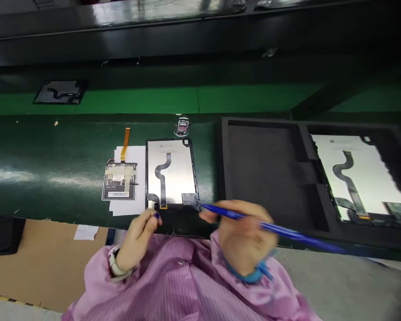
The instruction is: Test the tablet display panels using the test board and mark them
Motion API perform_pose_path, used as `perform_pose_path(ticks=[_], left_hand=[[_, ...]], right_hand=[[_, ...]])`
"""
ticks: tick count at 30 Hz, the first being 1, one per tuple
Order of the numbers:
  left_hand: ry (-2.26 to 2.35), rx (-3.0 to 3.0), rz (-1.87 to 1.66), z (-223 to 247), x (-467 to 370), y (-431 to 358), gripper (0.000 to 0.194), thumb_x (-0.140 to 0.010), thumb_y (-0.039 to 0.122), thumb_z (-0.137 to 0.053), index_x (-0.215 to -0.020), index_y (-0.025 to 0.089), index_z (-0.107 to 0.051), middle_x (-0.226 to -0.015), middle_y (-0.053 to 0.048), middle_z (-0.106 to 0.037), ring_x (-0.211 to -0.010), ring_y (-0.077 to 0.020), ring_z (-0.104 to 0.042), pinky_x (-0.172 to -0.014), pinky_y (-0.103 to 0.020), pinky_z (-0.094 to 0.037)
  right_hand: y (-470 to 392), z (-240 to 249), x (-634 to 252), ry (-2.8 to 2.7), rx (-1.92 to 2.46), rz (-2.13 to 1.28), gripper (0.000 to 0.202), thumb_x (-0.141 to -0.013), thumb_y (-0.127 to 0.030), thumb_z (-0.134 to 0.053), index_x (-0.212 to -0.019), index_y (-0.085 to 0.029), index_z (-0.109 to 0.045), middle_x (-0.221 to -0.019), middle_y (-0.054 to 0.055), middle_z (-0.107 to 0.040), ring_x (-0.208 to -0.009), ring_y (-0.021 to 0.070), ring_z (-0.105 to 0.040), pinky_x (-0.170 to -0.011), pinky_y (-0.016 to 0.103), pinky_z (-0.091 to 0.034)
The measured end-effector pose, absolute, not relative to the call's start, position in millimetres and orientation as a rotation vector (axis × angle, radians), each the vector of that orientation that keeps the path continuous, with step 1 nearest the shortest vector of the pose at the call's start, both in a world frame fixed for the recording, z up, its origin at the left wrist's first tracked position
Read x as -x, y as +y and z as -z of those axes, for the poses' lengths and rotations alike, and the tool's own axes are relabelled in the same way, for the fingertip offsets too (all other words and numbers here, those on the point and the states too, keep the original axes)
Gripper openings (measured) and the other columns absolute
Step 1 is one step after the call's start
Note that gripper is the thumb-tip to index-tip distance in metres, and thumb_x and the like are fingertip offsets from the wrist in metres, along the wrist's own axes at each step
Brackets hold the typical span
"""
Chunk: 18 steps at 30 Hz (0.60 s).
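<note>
A blue pen [284, 231] runs through my closed right hand [245, 234], which is slightly blurred. Its tip points left at the lower right corner of a tablet screen panel [180, 171]; whether it touches cannot be told. The panel lies back side up, silvery, with a dark ribbon cable [162, 183]. My left hand [142, 236] is pinched at the panel's lower left edge around a small blue pen cap [157, 216], mostly hidden by the fingers. Left of the panel, a circuit board with battery [120, 182] and an orange flex cable [125, 145] rests on white paper [140, 178].
A metal tally counter [182, 125] sits behind the panel. To the right, a black foam tray [225, 165] holds a second screen panel [354, 174]. Another dark panel [60, 92] lies at the back left. A dark shelf edge [153, 44] spans the back of the green bench [47, 156].
</note>
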State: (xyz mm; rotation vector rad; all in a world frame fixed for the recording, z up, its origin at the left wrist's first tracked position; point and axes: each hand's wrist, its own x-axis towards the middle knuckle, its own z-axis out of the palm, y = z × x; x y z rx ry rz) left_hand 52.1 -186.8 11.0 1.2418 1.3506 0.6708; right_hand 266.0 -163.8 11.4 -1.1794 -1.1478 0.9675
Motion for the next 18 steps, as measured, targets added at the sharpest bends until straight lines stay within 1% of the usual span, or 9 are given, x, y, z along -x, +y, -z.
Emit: perform_pose_path(ticks=[2,4,7,9,12,16,18], left_hand=[[1.564,-1.514,-0.870,5,-56,-178,0.047,-0.102,0.061,-0.039,-0.097,0.019,-0.061,-0.085,-0.006,-0.066,-0.078,-0.0183,-0.062,-0.071,-0.030,-0.047],[1.639,-1.727,-0.923,20,-62,-170,0.041,-0.105,0.053,-0.038,-0.103,0.019,-0.062,-0.093,-0.008,-0.072,-0.085,-0.0201,-0.068,-0.077,-0.031,-0.051],[1.658,-1.906,-0.913,32,-66,-166,0.033,-0.108,0.041,-0.037,-0.107,0.019,-0.062,-0.093,-0.007,-0.074,-0.083,-0.0185,-0.071,-0.075,-0.029,-0.053],[1.655,-1.976,-0.903,33,-66,-166,0.031,-0.108,0.037,-0.037,-0.108,0.018,-0.062,-0.094,-0.007,-0.074,-0.083,-0.0176,-0.072,-0.074,-0.028,-0.054],[1.656,-2.039,-0.888,31,-66,-167,0.032,-0.109,0.037,-0.036,-0.108,0.018,-0.062,-0.093,-0.007,-0.075,-0.081,-0.0173,-0.072,-0.072,-0.028,-0.054],[1.667,-2.042,-0.867,30,-67,-167,0.034,-0.109,0.037,-0.034,-0.107,0.018,-0.063,-0.092,-0.007,-0.075,-0.079,-0.0177,-0.072,-0.071,-0.029,-0.054],[1.669,-2.031,-0.861,30,-68,-168,0.035,-0.109,0.037,-0.034,-0.107,0.018,-0.063,-0.092,-0.007,-0.074,-0.079,-0.0178,-0.071,-0.071,-0.029,-0.054]], right_hand=[[-152,-4,-258,-1.195,1.190,-0.980,0.022,-0.095,-0.042,-0.058,-0.092,-0.022,-0.067,-0.084,0.003,-0.069,-0.076,0.0156,-0.068,-0.071,0.030,-0.055],[-142,7,-248,-1.256,1.254,-1.024,0.013,-0.089,-0.032,-0.064,-0.084,-0.021,-0.062,-0.082,0.002,-0.066,-0.075,0.0137,-0.065,-0.070,0.027,-0.053],[-135,24,-240,-1.288,1.341,-1.067,0.018,-0.090,-0.032,-0.058,-0.077,-0.021,-0.053,-0.066,-0.004,-0.056,-0.057,0.0094,-0.053,-0.056,0.022,-0.043],[-134,31,-239,-1.317,1.380,-1.082,0.026,-0.090,-0.033,-0.058,-0.070,-0.021,-0.048,-0.057,-0.006,-0.049,-0.050,0.0077,-0.045,-0.052,0.022,-0.036],[-135,31,-240,-1.374,1.422,-1.088,0.036,-0.088,-0.034,-0.060,-0.061,-0.020,-0.041,-0.052,-0.006,-0.042,-0.049,0.0066,-0.039,-0.053,0.022,-0.031],[-133,27,-238,-1.400,1.439,-1.107,0.043,-0.086,-0.041,-0.064,-0.060,-0.020,-0.037,-0.053,-0.007,-0.037,-0.051,0.0064,-0.033,-0.054,0.023,-0.029],[-133,26,-236,-1.398,1.441,-1.123,0.045,-0.086,-0.045,-0.065,-0.060,-0.020,-0.037,-0.054,-0.007,-0.037,-0.052,0.0067,-0.032,-0.054,0.023,-0.028]])
